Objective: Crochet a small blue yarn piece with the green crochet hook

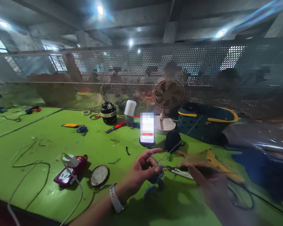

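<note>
My left hand (143, 169), with a white watch strap at the wrist, pinches a small blue crochet piece (157, 177) between thumb and fingers. Blue yarn (166, 154) passes over its raised index finger and stretches up toward the dark basket. Blurred by motion, my right hand (202, 175) closes around a thin crochet hook (179, 168). The hook's tip meets the crochet piece beside my left thumb; its handle is partly hidden by my fingers. White-handled scissors (184, 174) lie just under the hook.
A phone (147, 130) stands upright ahead, with a fan (168, 94) behind it. Nearby are a dark yarn ball (173, 141), a dark basket (202, 125) with yellow handles and a black bottle (108, 113). A purple tissue pack (72, 172), round brush (99, 175) and white cable (79, 191) lie left.
</note>
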Tool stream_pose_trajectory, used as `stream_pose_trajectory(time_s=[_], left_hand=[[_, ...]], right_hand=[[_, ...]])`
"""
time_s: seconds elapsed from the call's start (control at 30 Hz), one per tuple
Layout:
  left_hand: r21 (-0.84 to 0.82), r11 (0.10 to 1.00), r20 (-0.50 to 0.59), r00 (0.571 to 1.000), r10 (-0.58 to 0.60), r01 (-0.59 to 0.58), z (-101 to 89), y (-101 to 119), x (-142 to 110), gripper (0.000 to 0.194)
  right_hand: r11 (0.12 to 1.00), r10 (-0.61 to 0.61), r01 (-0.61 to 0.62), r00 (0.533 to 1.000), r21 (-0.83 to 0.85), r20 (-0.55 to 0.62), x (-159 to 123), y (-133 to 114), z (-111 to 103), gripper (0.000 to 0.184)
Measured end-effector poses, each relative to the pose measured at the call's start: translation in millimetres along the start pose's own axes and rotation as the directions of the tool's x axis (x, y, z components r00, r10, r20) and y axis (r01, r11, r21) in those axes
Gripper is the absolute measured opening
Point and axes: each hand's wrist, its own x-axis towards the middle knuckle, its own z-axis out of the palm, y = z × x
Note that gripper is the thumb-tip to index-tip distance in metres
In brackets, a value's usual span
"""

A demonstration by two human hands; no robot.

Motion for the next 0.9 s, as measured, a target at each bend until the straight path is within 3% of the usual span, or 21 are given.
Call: stream_pose_trajectory(time_s=[0.07,0.17,0.23,0.27,0.43,0.53,0.63,0.73,0.8,0.9], left_hand=[[0.03,1.0,0.003,1.0,-0.001,0.001,0.6,-0.1,-0.7,0.056],[0.118,0.992,-0.009,0.999,0.04,-0.039,3.2,-0.5,-2.0,0.058],[0.236,0.966,-0.027,0.993,0.115,-0.106,5.3,-2.3,-2.8,0.059],[0.312,0.94,-0.039,0.987,0.156,-0.136,6.3,-4.0,-3.3,0.058],[0.584,0.789,-0.115,0.943,0.313,-0.191,11.8,-16.0,-6.2,0.062],[0.583,0.793,-0.173,0.927,0.331,-0.174,15.3,-22.3,-7.5,0.066],[0.387,0.916,-0.241,0.948,0.209,-0.104,16.9,-28.0,-6.8,0.075],[0.022,0.999,-0.18,0.983,0.03,-0.027,14.3,-32.4,-3.6,0.079],[-0.146,0.989,-0.102,0.994,-0.034,0.018,10.2,-32.4,-0.8,0.076],[-0.251,0.964,0.006,0.996,-0.084,0.083,2.4,-26.3,2.5,0.07]], right_hand=[[0.97,0.193,-0.182,0.98,0.162,-0.057,-0.6,6.1,1.9,0.004],[0.802,0.501,-0.464,0.866,0.377,0.0,-4.0,14.7,7.8,0.014],[0.712,0.577,-0.535,0.815,0.455,0.056,-9.4,19.6,15.1,0.016],[0.71,0.575,-0.533,0.816,0.461,0.059,-12.9,21.7,19.7,0.017],[0.867,0.453,-0.407,0.885,0.289,-0.111,-27.2,23.7,39.9,0.015],[0.946,0.323,-0.313,0.928,0.08,-0.186,-29.1,19.2,41.3,0.007],[0.965,-0.016,-0.007,0.996,-0.264,-0.085,-28.1,14.6,37.9,0.009],[0.868,-0.327,0.315,0.944,-0.385,0.034,-24.6,11.0,34.8,0.012],[0.834,-0.407,0.404,0.91,-0.375,0.075,-20.6,8.4,32.3,0.014],[0.849,-0.415,0.436,0.9,-0.298,0.132,-12.8,3.9,25.9,0.016]])
